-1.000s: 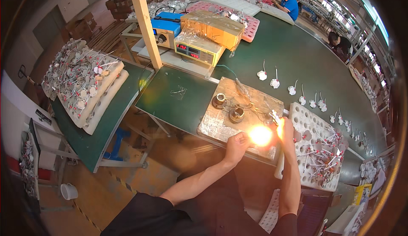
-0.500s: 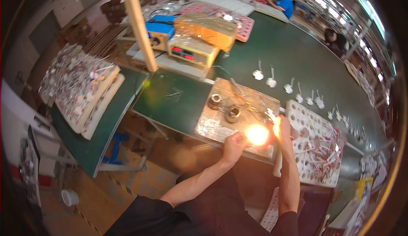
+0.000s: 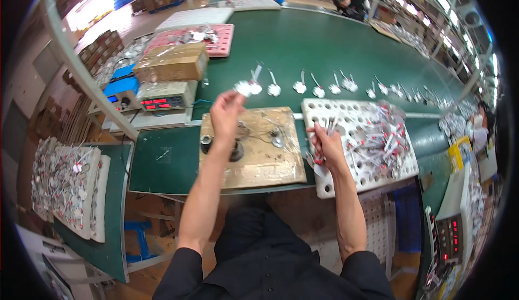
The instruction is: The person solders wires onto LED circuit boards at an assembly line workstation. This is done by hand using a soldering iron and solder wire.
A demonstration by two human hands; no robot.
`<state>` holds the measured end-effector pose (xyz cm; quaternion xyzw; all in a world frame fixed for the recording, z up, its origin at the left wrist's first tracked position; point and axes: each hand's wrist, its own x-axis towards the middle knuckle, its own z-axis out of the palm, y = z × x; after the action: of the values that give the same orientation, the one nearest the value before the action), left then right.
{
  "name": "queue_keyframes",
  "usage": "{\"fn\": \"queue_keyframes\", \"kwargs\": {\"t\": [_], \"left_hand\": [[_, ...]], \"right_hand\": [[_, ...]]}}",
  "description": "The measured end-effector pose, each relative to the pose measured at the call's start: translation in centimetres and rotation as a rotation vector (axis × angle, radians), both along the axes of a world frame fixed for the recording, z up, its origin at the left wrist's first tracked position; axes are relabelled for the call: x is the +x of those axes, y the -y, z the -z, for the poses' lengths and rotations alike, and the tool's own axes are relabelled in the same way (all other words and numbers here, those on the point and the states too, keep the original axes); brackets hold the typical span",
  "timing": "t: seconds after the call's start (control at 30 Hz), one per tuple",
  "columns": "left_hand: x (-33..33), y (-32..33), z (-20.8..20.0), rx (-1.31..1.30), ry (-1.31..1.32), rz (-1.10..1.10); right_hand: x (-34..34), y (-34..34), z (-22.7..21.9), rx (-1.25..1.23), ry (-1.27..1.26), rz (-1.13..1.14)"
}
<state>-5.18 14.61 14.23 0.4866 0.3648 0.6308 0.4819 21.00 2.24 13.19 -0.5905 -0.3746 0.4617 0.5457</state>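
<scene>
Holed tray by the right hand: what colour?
The tray is white with round holes; best seen in the head view.

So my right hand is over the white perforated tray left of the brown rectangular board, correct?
No, the white perforated tray lies right of the brown rectangular board in the head view; your right hand is over that tray.

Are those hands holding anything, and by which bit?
The right hand seems to hold wired pieces, gripped part hidden; whether the left hand grips anything can't be told.

the wearer's two hands, one brown board, one pink tray and two red-lit meters are in view.
</scene>
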Motion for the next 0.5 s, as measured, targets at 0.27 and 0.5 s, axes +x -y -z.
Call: {"fn": "queue_keyframes", "kwargs": {"t": [0.27,0.5], "left_hand": [[6.3,9.9,2.8,0.112,-0.366,0.327],[9.9,15.9,3.2,0.736,-0.734,0.231]], "right_hand": [[1.9,0.3,1.5,0.027,-0.507,0.03],[1.8,0.9,2.0,0.092,-0.567,0.079]]}}
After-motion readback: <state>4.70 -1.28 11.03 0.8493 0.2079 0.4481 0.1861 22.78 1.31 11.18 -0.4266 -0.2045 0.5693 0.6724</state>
